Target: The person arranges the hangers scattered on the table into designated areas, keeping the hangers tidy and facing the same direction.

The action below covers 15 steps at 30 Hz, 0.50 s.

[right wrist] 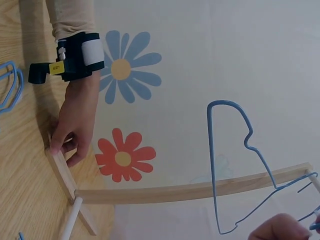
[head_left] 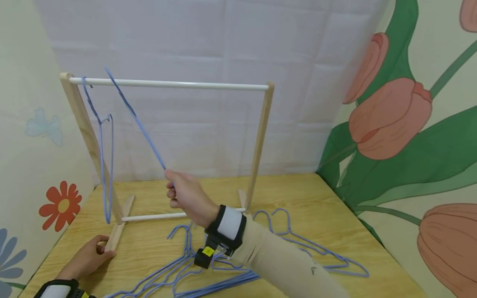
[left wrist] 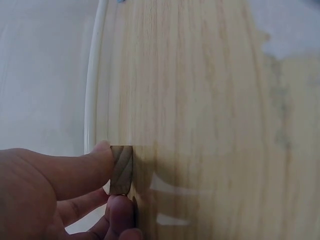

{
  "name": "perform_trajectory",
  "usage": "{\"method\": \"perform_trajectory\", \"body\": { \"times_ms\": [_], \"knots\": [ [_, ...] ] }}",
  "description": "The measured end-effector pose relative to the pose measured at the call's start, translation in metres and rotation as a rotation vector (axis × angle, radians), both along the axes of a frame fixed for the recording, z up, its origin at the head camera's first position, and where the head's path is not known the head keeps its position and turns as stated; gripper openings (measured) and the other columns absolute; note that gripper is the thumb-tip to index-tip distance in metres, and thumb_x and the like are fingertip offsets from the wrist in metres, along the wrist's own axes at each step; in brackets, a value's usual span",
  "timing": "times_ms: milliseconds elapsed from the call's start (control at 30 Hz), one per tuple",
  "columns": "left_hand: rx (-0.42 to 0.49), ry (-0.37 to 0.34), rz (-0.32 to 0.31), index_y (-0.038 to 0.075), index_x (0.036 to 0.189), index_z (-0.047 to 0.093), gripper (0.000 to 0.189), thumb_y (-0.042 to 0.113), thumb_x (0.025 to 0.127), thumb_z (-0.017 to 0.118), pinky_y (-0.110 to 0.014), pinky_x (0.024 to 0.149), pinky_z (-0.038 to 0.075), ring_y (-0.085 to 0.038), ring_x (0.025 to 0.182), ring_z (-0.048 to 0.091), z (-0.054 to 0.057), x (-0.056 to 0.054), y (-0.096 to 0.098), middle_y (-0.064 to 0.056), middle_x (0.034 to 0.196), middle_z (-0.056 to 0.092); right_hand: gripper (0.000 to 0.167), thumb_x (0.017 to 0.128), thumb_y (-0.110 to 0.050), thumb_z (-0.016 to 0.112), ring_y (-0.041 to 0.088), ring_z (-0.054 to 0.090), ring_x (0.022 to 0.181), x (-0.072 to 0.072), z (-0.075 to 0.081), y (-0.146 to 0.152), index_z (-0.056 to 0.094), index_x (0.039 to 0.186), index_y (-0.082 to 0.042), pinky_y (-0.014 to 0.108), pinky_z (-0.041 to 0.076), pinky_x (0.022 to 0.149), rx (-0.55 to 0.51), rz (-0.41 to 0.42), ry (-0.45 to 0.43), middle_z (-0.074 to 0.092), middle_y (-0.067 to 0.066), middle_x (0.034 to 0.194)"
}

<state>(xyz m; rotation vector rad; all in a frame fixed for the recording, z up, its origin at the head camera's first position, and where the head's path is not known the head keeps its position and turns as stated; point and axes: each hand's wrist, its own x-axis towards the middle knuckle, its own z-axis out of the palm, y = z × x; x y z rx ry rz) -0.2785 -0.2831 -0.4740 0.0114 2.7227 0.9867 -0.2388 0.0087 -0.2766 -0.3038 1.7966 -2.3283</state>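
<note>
My left hand (head_left: 87, 256) pinches the front end of the wooden foot (head_left: 118, 236) of a small clothes rack; the left wrist view shows thumb and fingers on either side of its squared end (left wrist: 121, 170). With my right hand (head_left: 190, 198) I grip a blue wire hanger (head_left: 143, 129) by its lower part. It slants up and left, its hook tip just above the rack's white top rod (head_left: 167, 84). Another blue hanger (head_left: 90, 101) hangs from that rod near the left post, seen broadside in the right wrist view (right wrist: 211, 150).
Several blue hangers (head_left: 218, 286) lie bunched on the wooden table (head_left: 298, 194) in front of the rack, partly behind my right forearm. More hangers (head_left: 328, 250) lie to the right. The rack's right post (head_left: 260, 145) and lower white rod (head_left: 156, 216) stand behind them.
</note>
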Motion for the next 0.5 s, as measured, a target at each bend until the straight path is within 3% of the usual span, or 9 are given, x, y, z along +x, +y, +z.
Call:
{"method": "perform_trajectory", "body": {
  "times_ms": [500],
  "knots": [
    [0.017,-0.019,-0.003,-0.019,0.127,0.039,0.058,0.021,0.098,0.069,-0.034,0.07,0.041,-0.025,0.082,0.052,0.0,0.0,-0.002,-0.015,0.089,0.053,0.033,0.108,-0.025,0.049,0.008,0.035,0.063,0.0,-0.008,-0.042,0.043,0.078,-0.014,0.019,0.025,0.05,-0.043,-0.048,-0.035,0.039,-0.002,0.077]
  ]
}}
